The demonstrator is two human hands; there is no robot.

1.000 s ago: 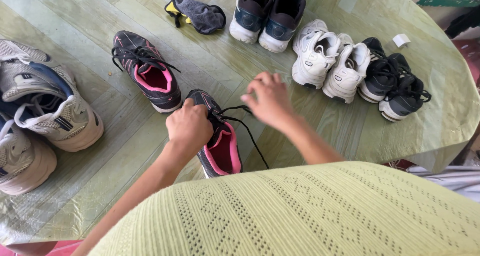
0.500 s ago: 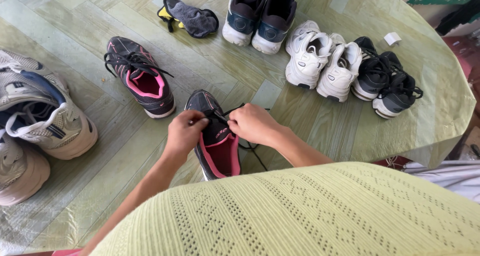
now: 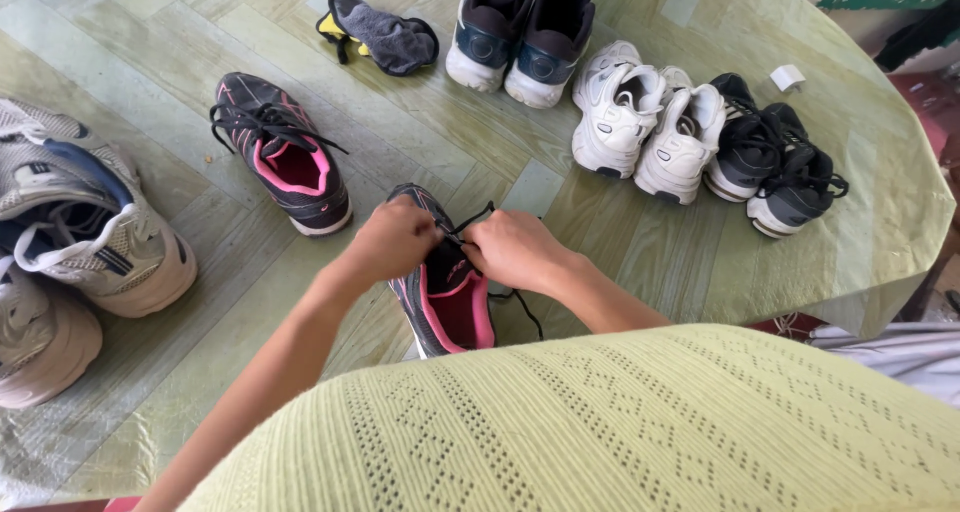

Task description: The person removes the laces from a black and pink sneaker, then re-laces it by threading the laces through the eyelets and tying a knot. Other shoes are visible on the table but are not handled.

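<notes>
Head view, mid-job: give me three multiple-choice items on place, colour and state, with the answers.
1. Where is the second black-and-pink shoe?
A. left of the hands, farther up the table
B. inside the white pair
C. on the floor

2. What colour is the lining of the shoe under the hands?
A. yellow
B. pink
C. blue

3. What are the two hands doing?
A. resting flat on the table
B. holding the grey cloth
C. both pinching the black lace

Answers: 1 A, it lies apart on the table, up and left of the hands. 2 B, pink shows around the opening. 3 C, the left hand and right hand meet over the shoe on the black lace.
</notes>
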